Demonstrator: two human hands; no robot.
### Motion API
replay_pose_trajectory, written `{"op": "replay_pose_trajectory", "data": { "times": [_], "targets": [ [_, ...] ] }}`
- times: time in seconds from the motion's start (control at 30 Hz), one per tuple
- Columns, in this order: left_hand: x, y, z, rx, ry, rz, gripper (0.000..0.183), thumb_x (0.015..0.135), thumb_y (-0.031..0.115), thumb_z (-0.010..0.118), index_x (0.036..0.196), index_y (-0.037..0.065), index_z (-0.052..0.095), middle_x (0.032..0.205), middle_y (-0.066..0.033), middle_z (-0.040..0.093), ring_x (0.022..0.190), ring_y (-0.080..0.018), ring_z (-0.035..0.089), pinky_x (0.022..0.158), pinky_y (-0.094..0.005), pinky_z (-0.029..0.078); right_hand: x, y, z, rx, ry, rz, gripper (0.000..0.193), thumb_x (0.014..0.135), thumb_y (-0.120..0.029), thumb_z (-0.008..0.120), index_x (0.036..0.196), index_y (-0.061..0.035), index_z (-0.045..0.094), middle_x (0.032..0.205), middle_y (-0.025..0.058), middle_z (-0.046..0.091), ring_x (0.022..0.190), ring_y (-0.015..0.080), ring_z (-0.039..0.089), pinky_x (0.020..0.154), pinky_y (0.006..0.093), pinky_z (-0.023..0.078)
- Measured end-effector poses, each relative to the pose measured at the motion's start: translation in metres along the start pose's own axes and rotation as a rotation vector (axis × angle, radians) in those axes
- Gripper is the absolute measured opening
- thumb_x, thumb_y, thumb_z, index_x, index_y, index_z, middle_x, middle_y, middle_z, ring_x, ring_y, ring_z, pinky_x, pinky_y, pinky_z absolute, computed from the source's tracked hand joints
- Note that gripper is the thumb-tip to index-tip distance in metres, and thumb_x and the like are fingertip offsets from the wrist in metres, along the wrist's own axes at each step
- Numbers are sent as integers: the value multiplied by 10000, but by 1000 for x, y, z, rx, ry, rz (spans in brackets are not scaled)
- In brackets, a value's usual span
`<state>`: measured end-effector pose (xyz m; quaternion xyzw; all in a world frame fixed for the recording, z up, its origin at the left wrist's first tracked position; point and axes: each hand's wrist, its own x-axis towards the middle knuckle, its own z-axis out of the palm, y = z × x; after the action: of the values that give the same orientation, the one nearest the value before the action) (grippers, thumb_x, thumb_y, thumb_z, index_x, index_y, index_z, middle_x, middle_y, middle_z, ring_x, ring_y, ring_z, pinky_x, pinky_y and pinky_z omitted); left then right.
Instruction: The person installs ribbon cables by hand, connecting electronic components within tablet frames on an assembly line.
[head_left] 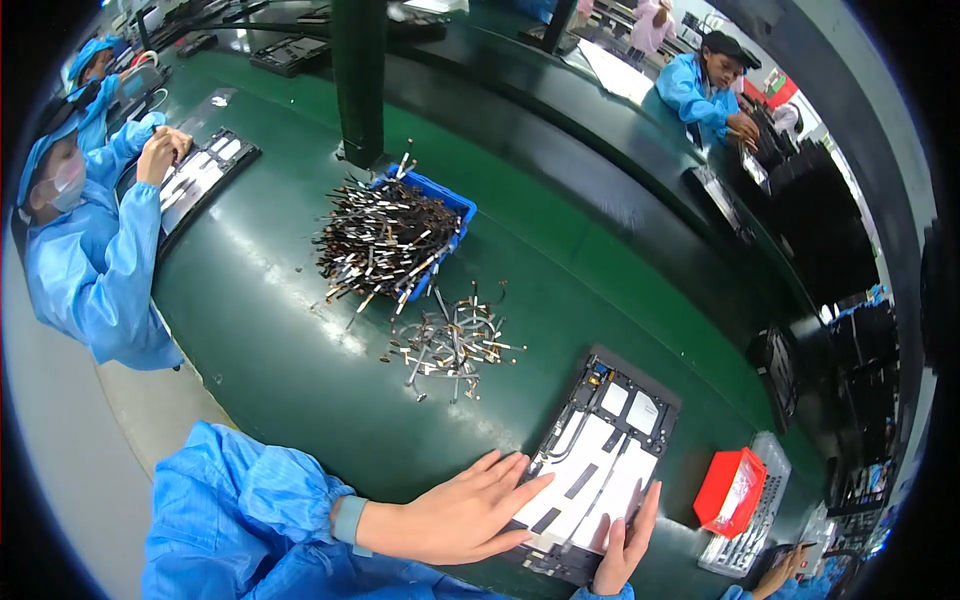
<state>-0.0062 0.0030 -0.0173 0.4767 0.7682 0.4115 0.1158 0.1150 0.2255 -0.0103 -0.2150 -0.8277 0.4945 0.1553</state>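
Note:
In front of me on the green bench lies an opened tablet (575,468), its inside facing up, with white battery panels, black strips and a dark frame. My left hand (455,508) rests flat across its lower left edge, fingers stretched out and fingertips on the white panels. A grey-green band circles that wrist. At the lower right edge of the tablet is my right hand (628,542), fingers extended along the side and thumb apart. Beyond the tablet, to the left, a loose heap of grey flex cables (455,345) is spread on the bench.
A blue bin (466,215) overflows with dark cables (385,238) near a green post (360,85). On the right sit a red bin (728,492) and a clear tray (765,525). Co-workers in blue handle similar devices at left and far right; another hand (780,572) shows lower right.

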Motion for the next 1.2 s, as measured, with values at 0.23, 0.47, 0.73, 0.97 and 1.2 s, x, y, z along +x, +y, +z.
{"op": "replay_pose_trajectory", "data": {
  "times": [0.23,0.47,0.73,0.97,1.2],
  "targets": [
    [-14,-46,-70,451,173,151,418,774,130,578,1182,39,590,1236,-124,594,1154,-273,554,951,-397,454,41,5,11,497,8,59,737,835,10,585,1484,20,235,1555,209,207,1421,277,269,1131,332,254],
    [-33,-78,-91,647,195,49,262,773,150,648,1026,86,657,1030,-6,619,972,-179,565,760,-312,445,209,8,63,662,93,-27,668,874,9,605,1466,-4,296,1532,167,285,1391,247,325,1121,350,289],
    [-19,-95,-92,508,205,149,117,776,175,677,867,114,634,971,2,602,939,-180,555,750,-323,454,285,13,69,-186,375,-326,464,821,-55,645,1276,-80,560,1451,172,401,1360,319,361,1122,400,279],
    [4,-86,-106,118,283,91,129,803,211,722,858,131,638,901,11,619,889,-208,568,758,-338,482,129,-64,100,-33,-258,-543,220,801,40,647,1000,-32,705,1040,105,673,933,192,645,857,302,509],
    [25,-62,-96,-235,375,34,109,808,178,720,842,83,680,962,-29,681,904,-209,620,818,-339,480,91,-69,140,254,-483,-338,197,830,-15,710,1025,13,694,996,92,671,850,141,645,745,261,537]
  ]
}}
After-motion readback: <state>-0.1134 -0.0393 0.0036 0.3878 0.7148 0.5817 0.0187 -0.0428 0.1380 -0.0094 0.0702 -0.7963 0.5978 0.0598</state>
